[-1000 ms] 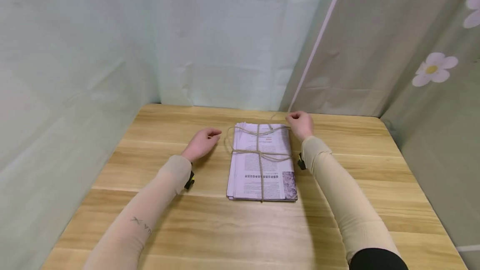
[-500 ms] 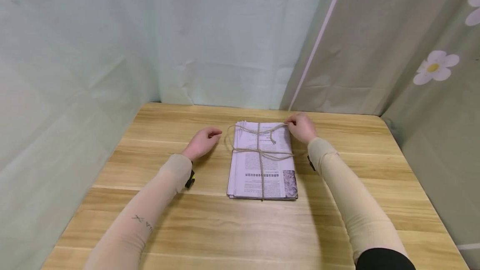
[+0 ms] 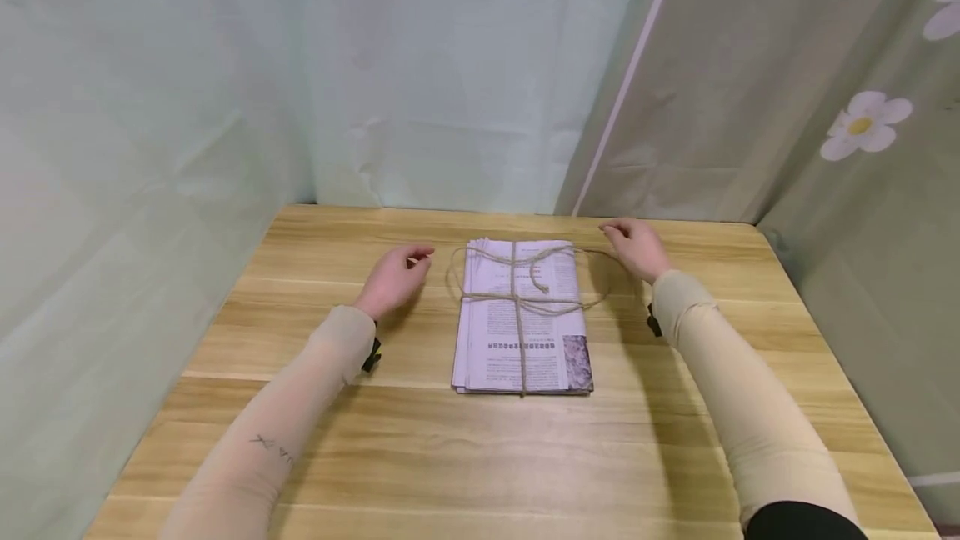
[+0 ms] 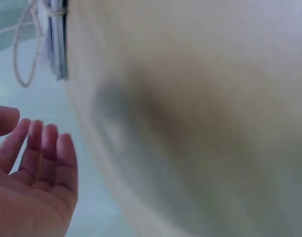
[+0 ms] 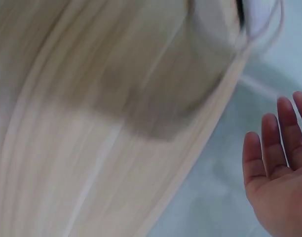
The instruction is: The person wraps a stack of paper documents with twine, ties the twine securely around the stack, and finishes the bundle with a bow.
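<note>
A stack of folded newspapers (image 3: 491, 352) lies on the table in the head view, bound crosswise with brown twine (image 3: 520, 340). The twine forms a bow on top, with one loop past the left edge, another past the right edge and a short tail on the paper. My left hand (image 3: 395, 280) is left of the stack, apart from it, fingers relaxed and holding nothing. To the right, my right hand (image 3: 639, 250) is raised clear of the twine. Its fingers look straight and loose in the right wrist view, and that palm (image 5: 284, 192) is bare.
The wooden table (image 3: 420, 465) has its far edge just behind the stack. Pale curtains (image 3: 480, 90) hang behind and on both sides, with white flowers (image 3: 862, 125) printed at the right.
My right hand has let go of the twine and moved right, away from the stack. The loop on that side now lies slack. The left hand has hardly moved.
</note>
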A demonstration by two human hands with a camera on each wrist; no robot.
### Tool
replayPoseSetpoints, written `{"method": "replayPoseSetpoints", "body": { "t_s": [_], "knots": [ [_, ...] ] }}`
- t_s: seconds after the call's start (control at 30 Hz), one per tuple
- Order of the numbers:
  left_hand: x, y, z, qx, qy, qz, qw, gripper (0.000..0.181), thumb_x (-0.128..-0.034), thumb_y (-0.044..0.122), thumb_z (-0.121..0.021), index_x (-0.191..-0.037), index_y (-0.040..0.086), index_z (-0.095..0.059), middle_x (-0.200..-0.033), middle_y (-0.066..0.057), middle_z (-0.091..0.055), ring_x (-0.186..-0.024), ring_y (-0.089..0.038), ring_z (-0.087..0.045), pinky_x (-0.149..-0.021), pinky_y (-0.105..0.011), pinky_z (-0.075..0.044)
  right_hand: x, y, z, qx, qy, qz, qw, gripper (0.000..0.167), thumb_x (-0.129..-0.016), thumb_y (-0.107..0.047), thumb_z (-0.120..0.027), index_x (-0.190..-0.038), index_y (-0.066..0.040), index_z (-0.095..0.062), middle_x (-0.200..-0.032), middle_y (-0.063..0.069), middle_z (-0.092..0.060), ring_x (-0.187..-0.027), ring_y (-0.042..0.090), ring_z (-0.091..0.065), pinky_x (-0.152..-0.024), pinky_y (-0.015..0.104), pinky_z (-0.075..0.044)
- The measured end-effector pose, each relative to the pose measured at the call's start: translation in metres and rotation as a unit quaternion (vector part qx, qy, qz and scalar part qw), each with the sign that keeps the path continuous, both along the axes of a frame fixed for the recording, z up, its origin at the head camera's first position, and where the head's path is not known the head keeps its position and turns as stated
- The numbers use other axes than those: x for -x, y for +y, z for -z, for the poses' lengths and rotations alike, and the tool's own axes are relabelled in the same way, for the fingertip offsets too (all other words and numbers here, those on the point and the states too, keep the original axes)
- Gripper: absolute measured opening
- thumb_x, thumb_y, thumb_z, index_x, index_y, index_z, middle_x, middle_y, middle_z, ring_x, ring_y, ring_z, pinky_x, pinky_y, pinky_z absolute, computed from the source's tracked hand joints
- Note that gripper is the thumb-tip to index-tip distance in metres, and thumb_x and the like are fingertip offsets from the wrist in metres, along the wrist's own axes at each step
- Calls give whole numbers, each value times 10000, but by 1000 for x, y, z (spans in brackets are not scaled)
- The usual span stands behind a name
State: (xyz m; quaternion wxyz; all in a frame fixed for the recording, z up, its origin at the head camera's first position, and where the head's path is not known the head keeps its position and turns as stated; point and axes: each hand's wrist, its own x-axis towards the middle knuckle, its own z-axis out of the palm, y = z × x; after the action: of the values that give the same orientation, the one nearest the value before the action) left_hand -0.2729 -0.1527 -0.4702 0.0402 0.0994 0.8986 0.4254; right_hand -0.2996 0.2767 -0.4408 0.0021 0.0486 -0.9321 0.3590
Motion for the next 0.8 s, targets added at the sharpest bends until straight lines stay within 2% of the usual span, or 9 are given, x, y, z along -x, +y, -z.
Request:
{"method": "replayPoseSetpoints", "body": {
  "t_s": [0.13, 0.27, 0.33, 0.4, 0.47, 0.57, 0.67, 0.7, 0.8],
  "knots": [
    [-1, 7, -18, 318, 585, 248, 9975, 363, -1064, 234, -530, -1368, 61, -626, -1224, -99, -626, -1097, -273, -586, -926, -463, -500, -13, 36, -5, -232, -162, 86, 9996, 415, -1103, -256, -440, -1362, 27, -597, -1339, 258, -598, -1218, 411, -550, -1003, 574, -438],
    [0, 28, -36, 1016, 1117, 900, 9844, 296, -1045, 208, -584, -1289, 81, -691, -1180, -58, -657, -1078, -245, -596, -926, -441, -499, -27, 59, 0, -567, -386, 118, 9976, 387, -1085, -241, -493, -1312, 44, -623, -1309, 282, -607, -1197, 435, -561, -997, 591, -441],
    [1, 45, -41, 1371, 1349, 1336, 9722, 259, -1033, 196, -609, -1247, 101, -720, -1153, -35, -673, -1073, -237, -605, -929, -428, -495, -33, 64, 6, -795, -508, 111, 9955, 380, -1074, -264, -520, -1274, 33, -646, -1280, 274, -626, -1170, 422, -575, -988, 584, -445],
    [1, 65, -43, 1708, 1568, 1799, 9560, 231, -1025, 189, -622, -1212, 120, -740, -1128, -20, -683, -1059, -226, -615, -929, -413, -496, -35, 64, 11, -975, -591, 104, 9934, 397, -1064, -311, -538, -1244, 21, -662, -1248, 259, -645, -1140, 405, -588, -974, 571, -452],
    [2, 86, -42, 2020, 1761, 2208, 9378, 211, -1019, 178, -629, -1183, 136, -755, -1119, -9, -690, -1059, -215, -625, -977, -409, -481, -37, 62, 16, -1066, -716, 133, 9916, 433, -1060, -366, -538, -1226, 17, -657, -1216, 246, -652, -1102, 393, -594, -948, 563, -458],
    [5, 113, -38, 2480, 1991, 2616, 9113, 194, -1003, 161, -647, -1156, 162, -766, -1131, 0, -697, -1059, -200, -634, -1026, -391, -462, -39, 57, 21, -1100, -805, 188, 9905, 467, -1051, -420, -540, -1210, 6, -647, -1188, 221, -654, -1059, 363, -597, -911, 536, -473],
    [8, 132, -34, 2827, 2010, 2786, 8956, 193, -996, 157, -661, -1158, 176, -764, -1140, 0, -698, -1074, -196, -638, -1093, -380, -422, -38, 52, 24, -1079, -849, 223, 9903, 462, -1036, -441, -562, -1159, 0, -628, -1125, 200, -648, -976, 335, -586, -848, 493, -478],
    [10, 137, -33, 2917, 2011, 2818, 8917, 193, -997, 163, -664, -1163, 174, -761, -1135, -5, -697, -1063, -198, -641, -1058, -376, -451, -38, 51, 25, -1094, -843, 209, 9902, 456, -1028, -439, -574, -1146, -1, -621, -1112, 195, -645, -960, 324, -582, -834, 483, -477],
    [13, 149, -31, 3134, 1944, 2833, 8853, 211, -997, 183, -671, -1191, 172, -752, -1136, -16, -687, -1052, -205, -642, -1012, -377, -485, -37, 49, 29, -1156, -804, 261, 9897, 415, -1009, -433, -608, -1093, -26, -608, -1054, 164, -643, -909, 298, -575, -805, 447, -474]
  ]
}}
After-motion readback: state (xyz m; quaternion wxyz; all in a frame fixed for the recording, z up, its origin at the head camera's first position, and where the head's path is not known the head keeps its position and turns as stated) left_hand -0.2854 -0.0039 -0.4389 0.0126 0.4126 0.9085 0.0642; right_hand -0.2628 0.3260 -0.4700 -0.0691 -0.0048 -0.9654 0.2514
